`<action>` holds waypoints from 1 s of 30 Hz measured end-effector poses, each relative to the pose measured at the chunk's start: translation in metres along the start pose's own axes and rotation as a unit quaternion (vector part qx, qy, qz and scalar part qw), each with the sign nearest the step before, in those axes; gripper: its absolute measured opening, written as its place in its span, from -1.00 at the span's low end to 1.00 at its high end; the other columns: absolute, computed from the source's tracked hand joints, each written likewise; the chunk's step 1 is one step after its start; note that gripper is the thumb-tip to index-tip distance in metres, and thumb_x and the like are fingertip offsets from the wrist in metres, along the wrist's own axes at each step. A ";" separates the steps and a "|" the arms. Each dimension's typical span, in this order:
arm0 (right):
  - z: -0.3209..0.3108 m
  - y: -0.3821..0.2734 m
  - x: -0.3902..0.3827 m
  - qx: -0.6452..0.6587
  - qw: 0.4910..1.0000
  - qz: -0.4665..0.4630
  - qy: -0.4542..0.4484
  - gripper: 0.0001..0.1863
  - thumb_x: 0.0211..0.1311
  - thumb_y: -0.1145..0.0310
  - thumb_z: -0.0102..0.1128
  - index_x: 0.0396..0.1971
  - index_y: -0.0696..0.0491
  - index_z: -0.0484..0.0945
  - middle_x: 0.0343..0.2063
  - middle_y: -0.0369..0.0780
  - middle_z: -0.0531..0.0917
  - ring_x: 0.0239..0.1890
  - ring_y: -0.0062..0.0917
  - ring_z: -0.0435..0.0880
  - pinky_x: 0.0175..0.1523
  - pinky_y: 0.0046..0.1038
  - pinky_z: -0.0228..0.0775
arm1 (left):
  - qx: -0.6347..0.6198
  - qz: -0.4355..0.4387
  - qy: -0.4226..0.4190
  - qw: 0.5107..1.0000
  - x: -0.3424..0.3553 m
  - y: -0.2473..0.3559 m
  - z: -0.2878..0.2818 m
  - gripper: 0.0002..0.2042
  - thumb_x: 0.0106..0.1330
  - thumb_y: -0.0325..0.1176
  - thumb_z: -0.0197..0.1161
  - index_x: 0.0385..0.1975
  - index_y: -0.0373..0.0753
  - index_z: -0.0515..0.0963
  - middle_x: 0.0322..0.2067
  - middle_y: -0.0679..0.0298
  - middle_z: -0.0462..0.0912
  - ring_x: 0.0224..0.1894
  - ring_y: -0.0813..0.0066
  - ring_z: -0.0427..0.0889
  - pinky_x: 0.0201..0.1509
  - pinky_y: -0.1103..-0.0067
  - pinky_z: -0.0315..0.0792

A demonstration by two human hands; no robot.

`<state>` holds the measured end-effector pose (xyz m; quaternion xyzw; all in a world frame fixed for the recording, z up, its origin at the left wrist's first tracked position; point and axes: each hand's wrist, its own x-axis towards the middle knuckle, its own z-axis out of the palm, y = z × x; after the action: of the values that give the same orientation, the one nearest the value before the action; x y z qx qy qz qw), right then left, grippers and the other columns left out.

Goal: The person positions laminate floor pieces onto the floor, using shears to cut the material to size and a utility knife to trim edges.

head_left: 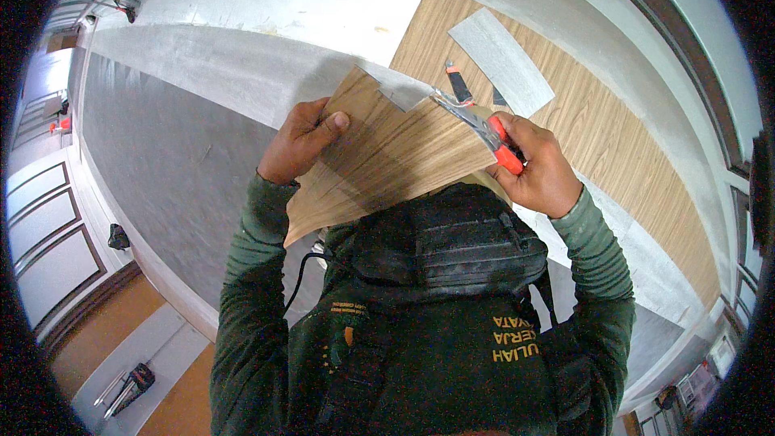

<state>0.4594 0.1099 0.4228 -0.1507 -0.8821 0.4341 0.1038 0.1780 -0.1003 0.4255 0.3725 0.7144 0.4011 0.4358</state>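
My left hand (305,139) grips a thin wood-grain sheet (387,149) by its left edge, thumb on top. The sheet is held up in front of my chest and has a stepped notch in its far edge. My right hand (539,163) is closed round the red handles of metal snips (483,127). Their blades are at the sheet's far right edge, beside the notch; whether they touch it I cannot tell. Just beyond them, a black and red utility knife (458,85) lies on a wood-grain panel (630,153).
A grey rectangular offcut (504,60) lies on the panel near the knife. To the left stretches a wide grey surface (161,121) with a pale strip beyond it. A black bag (444,242) hangs at my chest. Some tools (129,387) lie at the lower left.
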 end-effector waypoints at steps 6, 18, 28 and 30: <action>-0.001 0.001 0.002 -0.011 1.000 -0.016 0.003 -0.41 -0.02 0.38 0.32 0.05 0.26 0.39 -0.17 0.11 0.57 -0.11 0.05 0.59 0.02 -0.17 0.46 | 0.030 0.004 0.034 0.999 0.001 -0.023 -0.002 -0.55 0.40 -0.07 0.15 -0.09 -0.46 0.56 -0.43 0.23 0.60 -0.30 0.54 0.51 -0.16 0.52 0.42; 0.006 0.005 0.007 0.025 1.000 -0.014 0.007 -0.46 -0.03 0.45 0.22 0.03 0.27 0.39 -0.17 0.12 0.58 -0.13 0.06 0.59 0.01 -0.18 0.47 | 0.050 -0.004 0.050 0.997 0.000 0.005 0.006 -0.59 0.40 -0.10 0.16 -0.14 -0.42 0.57 -0.48 0.34 0.54 -0.35 0.61 0.43 -0.26 0.56 0.37; 0.001 0.004 0.012 0.016 1.000 0.007 -0.014 -0.44 -0.05 0.47 0.24 0.04 0.26 0.38 -0.17 0.11 0.58 -0.13 0.05 0.59 0.00 -0.16 0.46 | 0.058 0.008 0.010 0.998 0.008 -0.006 0.003 -0.55 0.42 -0.06 0.13 -0.19 -0.45 0.56 -0.56 0.41 0.46 -0.42 0.66 0.37 -0.37 0.54 0.32; -0.001 0.001 0.014 0.014 1.000 0.000 -0.013 -0.43 -0.06 0.46 0.24 0.05 0.26 0.38 -0.18 0.10 0.58 -0.15 0.04 0.58 -0.03 -0.15 0.45 | 0.043 0.010 0.013 0.999 0.007 -0.005 0.004 -0.55 0.42 -0.05 0.13 -0.18 -0.45 0.56 -0.55 0.39 0.48 -0.41 0.66 0.38 -0.36 0.53 0.33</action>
<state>0.4464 0.1164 0.4238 -0.1434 -0.8774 0.4480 0.0942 0.1787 -0.0945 0.4176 0.3924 0.7328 0.3791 0.4065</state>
